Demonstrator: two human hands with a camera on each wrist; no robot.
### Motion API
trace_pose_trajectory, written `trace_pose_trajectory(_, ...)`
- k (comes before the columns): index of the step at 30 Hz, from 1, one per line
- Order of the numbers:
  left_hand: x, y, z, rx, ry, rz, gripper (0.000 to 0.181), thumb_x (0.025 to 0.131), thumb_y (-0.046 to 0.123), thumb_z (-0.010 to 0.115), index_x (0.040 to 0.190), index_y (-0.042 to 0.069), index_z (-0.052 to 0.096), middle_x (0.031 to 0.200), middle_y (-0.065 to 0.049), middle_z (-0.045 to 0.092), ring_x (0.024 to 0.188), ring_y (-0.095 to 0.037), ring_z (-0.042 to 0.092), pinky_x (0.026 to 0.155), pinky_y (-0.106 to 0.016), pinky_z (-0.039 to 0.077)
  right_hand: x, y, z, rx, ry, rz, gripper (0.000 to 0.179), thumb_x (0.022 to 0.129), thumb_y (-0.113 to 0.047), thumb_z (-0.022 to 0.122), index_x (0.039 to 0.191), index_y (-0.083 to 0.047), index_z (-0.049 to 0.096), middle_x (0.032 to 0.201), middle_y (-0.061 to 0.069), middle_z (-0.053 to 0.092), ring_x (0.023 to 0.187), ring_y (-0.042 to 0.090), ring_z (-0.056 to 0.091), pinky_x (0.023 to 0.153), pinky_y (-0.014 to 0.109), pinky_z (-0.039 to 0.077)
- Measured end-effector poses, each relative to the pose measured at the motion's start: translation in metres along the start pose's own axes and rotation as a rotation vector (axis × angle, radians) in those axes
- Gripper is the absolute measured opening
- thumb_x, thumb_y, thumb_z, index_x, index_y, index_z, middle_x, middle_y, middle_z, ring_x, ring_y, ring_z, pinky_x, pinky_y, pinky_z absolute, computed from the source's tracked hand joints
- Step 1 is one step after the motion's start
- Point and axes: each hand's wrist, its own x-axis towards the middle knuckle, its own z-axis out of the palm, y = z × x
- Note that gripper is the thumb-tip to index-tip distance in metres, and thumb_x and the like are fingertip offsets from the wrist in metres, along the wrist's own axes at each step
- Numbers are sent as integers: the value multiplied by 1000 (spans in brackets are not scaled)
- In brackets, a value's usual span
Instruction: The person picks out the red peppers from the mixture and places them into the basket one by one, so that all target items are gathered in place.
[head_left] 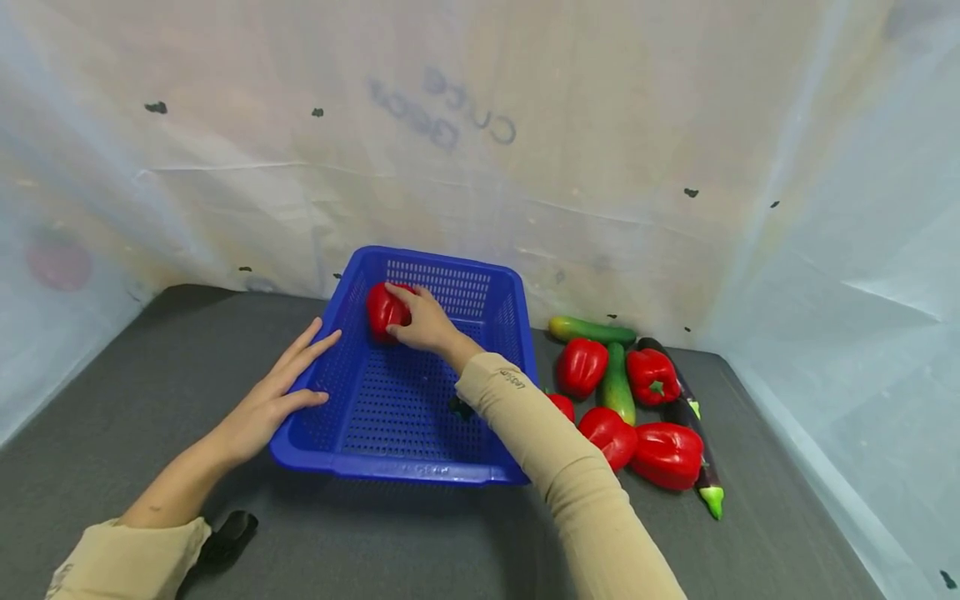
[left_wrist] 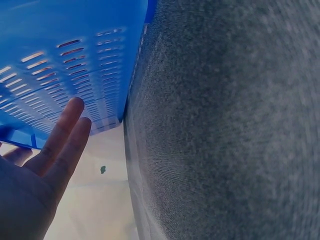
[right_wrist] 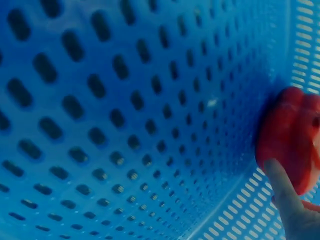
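A blue plastic basket point(head_left: 397, 471) with slotted walls stands on the dark surface. Inside its far left corner is a red bell pepper point(head_left: 382, 310), and my right hand point(head_left: 426, 323) grips it from the right with fingers and thumb. The right wrist view shows this pepper point(right_wrist: 285, 135) against the basket's wall, a finger pressed on its side. My left hand point(head_left: 266, 408) touches the basket's left side with fingers fairly straight. In the left wrist view, two extended fingers of the left hand point(left_wrist: 40, 180) lie beside the slotted outer wall point(left_wrist: 75, 50).
Right of the basket lie several red bell peppers point(head_left: 667, 456), two green cucumbers point(head_left: 617, 387) and dark eggplants point(head_left: 708, 467). My right sleeve partly hides one pepper. A black object point(head_left: 232, 533) is by my left sleeve. Pale sheeting point(head_left: 600, 167) closes off the back and sides.
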Motion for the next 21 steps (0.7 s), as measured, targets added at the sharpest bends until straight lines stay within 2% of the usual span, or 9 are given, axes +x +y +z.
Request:
trace_pose_trajectory(7, 1, -1, -1, 2, 4, 8, 68, 94, 14, 49, 154, 24, 20, 162, -3, -10, 142, -52, -3, 91, -83, 18, 3, 0, -7, 49, 93, -49, 71, 85, -21, 68, 149, -21, 37, 156, 19, 24, 143, 35, 28, 110, 49, 36)
trace_pose_trajectory(13, 3, -2, 0, -1, 0, 13, 67, 94, 14, 49, 154, 23, 20, 162, -5, -10, 142, -52, -2, 92, -83, 19, 1, 2, -15, 89, 117, -56, 71, 86, -20, 68, 149, -24, 36, 158, 15, 21, 145, 32, 22, 112, 52, 31)
trace_pose_trajectory(21, 7, -3, 2, -8, -12, 8, 65, 95, 16, 46, 154, 23, 19, 162, -5, -10, 141, -54, 3, 94, -80, 24, -3, 3, -27, 106, 177, -98, 69, 88, -20, 67, 149, -20, 36, 157, 16, 23, 143, 34, 28, 112, 49, 32)
